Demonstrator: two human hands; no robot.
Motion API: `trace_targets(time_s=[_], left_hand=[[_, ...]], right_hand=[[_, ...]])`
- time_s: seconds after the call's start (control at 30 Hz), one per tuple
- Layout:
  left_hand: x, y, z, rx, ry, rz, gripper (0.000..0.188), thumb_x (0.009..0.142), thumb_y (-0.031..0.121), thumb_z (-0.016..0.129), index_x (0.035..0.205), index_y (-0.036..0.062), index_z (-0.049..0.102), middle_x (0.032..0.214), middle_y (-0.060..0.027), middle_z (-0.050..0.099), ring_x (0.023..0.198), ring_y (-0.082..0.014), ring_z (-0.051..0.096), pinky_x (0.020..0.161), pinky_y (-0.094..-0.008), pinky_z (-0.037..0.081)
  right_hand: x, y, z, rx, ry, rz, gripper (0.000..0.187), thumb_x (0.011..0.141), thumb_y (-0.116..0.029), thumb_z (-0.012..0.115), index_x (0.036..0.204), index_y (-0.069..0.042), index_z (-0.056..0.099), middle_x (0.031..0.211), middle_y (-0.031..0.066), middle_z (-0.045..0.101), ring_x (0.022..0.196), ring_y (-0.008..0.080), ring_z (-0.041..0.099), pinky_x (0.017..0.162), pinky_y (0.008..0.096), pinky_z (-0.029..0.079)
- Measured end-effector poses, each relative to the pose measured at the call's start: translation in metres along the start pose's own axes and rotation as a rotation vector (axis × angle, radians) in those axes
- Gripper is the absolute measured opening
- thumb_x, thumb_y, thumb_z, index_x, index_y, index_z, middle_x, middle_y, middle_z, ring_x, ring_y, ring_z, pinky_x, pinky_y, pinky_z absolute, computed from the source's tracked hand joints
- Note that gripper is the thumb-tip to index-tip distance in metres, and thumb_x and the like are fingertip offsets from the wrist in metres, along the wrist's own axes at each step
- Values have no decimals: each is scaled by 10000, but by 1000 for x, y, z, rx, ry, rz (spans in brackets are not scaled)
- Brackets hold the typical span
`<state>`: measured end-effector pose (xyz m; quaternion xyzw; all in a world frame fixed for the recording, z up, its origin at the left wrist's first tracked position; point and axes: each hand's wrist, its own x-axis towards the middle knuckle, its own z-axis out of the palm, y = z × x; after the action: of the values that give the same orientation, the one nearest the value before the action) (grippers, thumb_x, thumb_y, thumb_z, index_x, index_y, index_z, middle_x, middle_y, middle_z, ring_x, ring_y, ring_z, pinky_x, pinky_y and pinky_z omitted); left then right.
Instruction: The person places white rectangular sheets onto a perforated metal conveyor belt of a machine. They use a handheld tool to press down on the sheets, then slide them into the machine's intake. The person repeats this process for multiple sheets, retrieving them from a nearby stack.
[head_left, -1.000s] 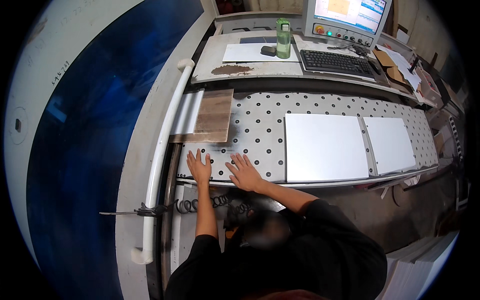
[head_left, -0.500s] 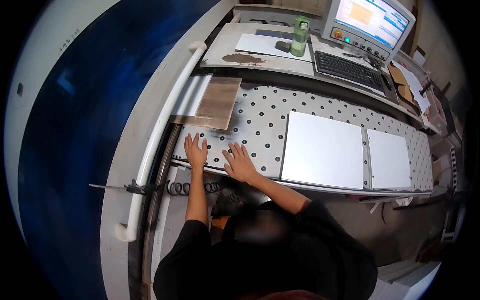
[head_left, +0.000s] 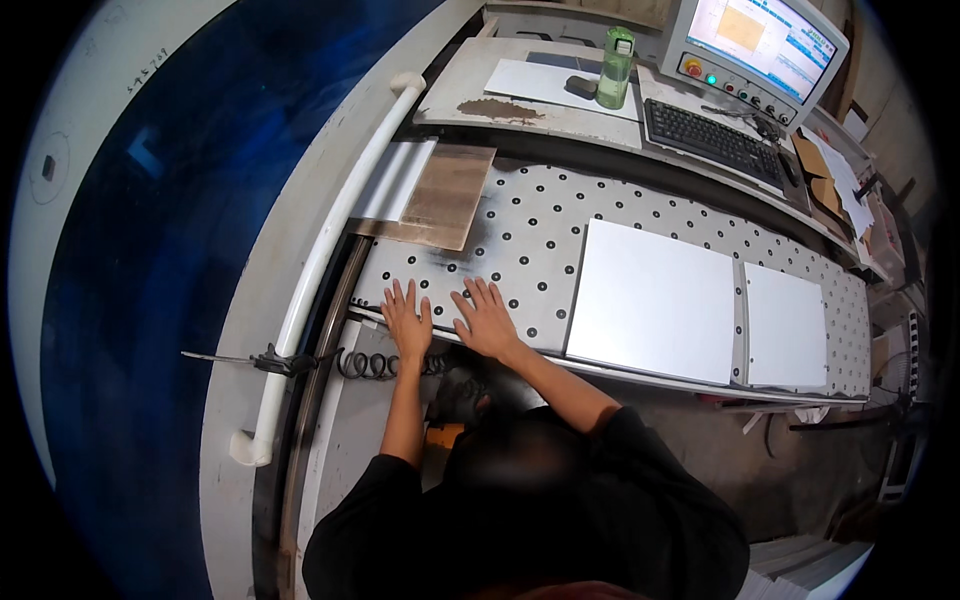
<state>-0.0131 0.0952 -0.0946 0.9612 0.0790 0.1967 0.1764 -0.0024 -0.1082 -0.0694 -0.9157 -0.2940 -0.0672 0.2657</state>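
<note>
Both palms face down over the near edge of a pale table dotted with black studs (head_left: 550,215). My left hand (head_left: 408,318) has its fingers spread and holds nothing. Beside it, my right hand (head_left: 487,318) also lies with fingers apart, free of any object. Beyond my hands, a brown board (head_left: 450,195) lies partly over a white panel (head_left: 400,175) by the machine. To the right of my right hand rest a large white panel (head_left: 655,300) and a smaller white panel (head_left: 786,325), with a narrow gap between them.
A white rail (head_left: 335,230) runs along the machine at left, with a coiled black hose (head_left: 370,364) near its lower part. On the far shelf stand a green bottle (head_left: 615,70), a black keyboard (head_left: 712,143) and a monitor (head_left: 760,45) with buttons below its screen.
My left hand has shifted slightly right, closer to my right hand. The view has moved a little. The panels and the brown board lie as before.
</note>
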Motion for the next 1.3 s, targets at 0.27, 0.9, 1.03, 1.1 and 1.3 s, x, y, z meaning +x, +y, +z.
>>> trace_targets(time_s=[0.27,0.9,1.03,1.1,1.3], left_hand=[[-109,49,-93,-363,-93,-72,575,1031,311,583,1531,63,444,1605,-251,338,1480,-470,296,1187,-570,258],[-17,60,-245,-129,730,-189,716,981,82,584,1598,14,226,1474,-223,505,1321,-365,520,1180,-511,277],[-21,57,-202,-1042,270,155,512,1032,262,547,1455,-15,464,1187,-167,652,1086,-245,618,1007,-416,473],[-28,75,-189,-1297,-536,189,613,1024,505,561,1306,-33,643,1074,-169,732,958,-252,691,881,-403,553],[-54,174,-92,-1102,-1778,525,731,1008,640,491,1056,-47,736,840,-90,709,661,-126,621,635,-274,503]], right_hand=[[-5,0,1,-27,-6,1,600,971,-364,549,1496,-83,471,1586,251,348,1494,433,272,1238,558,170],[11,34,-93,471,-201,-74,322,945,-286,590,1136,-76,740,1177,188,712,1102,357,661,974,430,516],[-22,102,-142,554,215,290,269,959,-191,576,1135,-50,721,858,132,735,723,259,711,719,368,571],[-46,146,-151,527,330,426,209,1008,-136,555,1072,-38,727,719,38,672,641,76,604,604,246,479],[-55,183,-143,508,439,532,215,987,-151,567,992,-20,737,689,60,670,619,118,614,595,286,482]])
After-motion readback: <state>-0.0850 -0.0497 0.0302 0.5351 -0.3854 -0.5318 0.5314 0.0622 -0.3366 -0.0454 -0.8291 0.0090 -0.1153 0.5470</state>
